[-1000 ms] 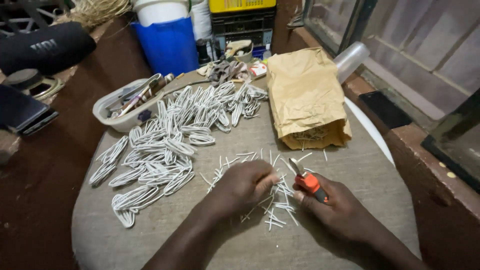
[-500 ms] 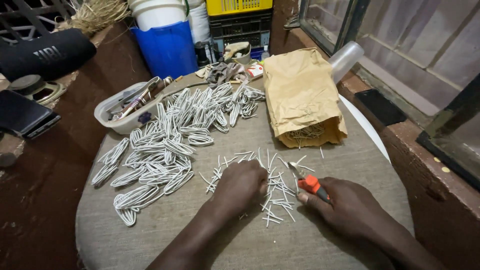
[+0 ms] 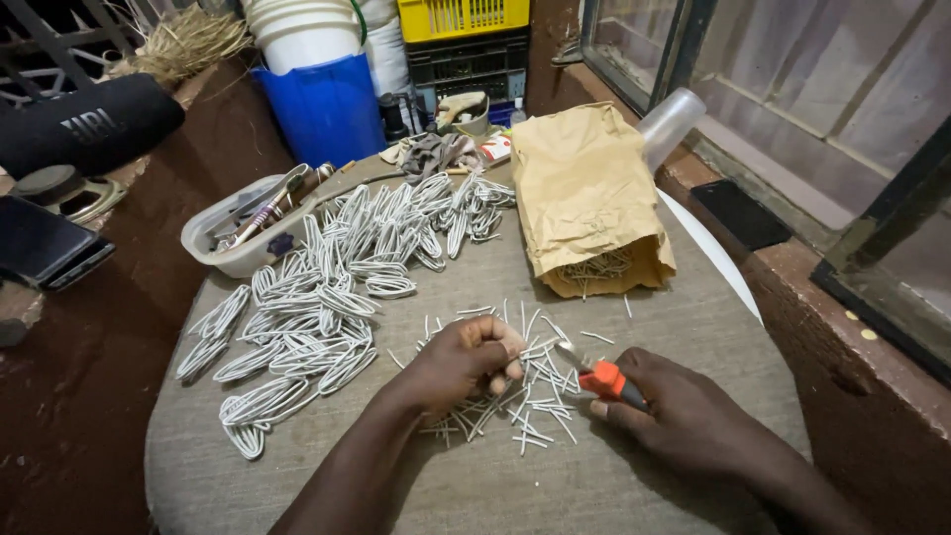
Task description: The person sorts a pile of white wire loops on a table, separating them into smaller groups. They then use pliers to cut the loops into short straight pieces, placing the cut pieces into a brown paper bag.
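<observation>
White wire pieces (image 3: 515,401) lie under the left hand (image 3: 461,362), fingers (image 3: 495,349) curled shut, pinching some; right hand (image 3: 684,411) grips orange-handled pliers (image 3: 599,376) tightly.

Brown paper bag (image 3: 584,198) lying open on table; dark phone screen (image 3: 40,243) far left.

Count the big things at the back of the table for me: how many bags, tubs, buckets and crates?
Brown paper bag: 1
Clear plastic tub: 1
Blue bucket: 1
White bucket: 1
Yellow crate: 1
Black crate: 1
Total: 6
</observation>
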